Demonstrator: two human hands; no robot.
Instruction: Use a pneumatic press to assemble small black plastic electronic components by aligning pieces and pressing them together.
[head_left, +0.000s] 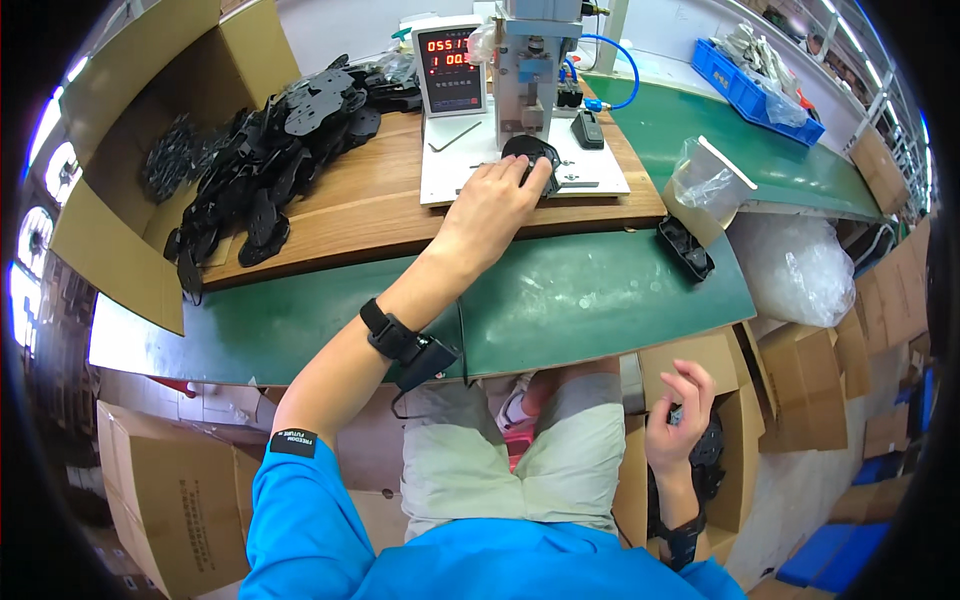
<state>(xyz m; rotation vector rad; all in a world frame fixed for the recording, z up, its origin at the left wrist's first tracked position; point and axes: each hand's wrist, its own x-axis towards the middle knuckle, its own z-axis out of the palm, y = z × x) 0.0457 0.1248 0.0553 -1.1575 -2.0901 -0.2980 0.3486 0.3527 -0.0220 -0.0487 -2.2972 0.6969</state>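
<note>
Fingers (516, 170) seemingly atop black part (543, 149).

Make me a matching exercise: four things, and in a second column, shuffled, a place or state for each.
1. left hand
2. right hand
3. blue crate
4. display box

A. showing lit red digits
B. touching a black part below the press
C. on the far green tabletop
D. at the picture's lower right, holding nothing visible

Pairs: 1-B, 2-D, 3-C, 4-A
</note>
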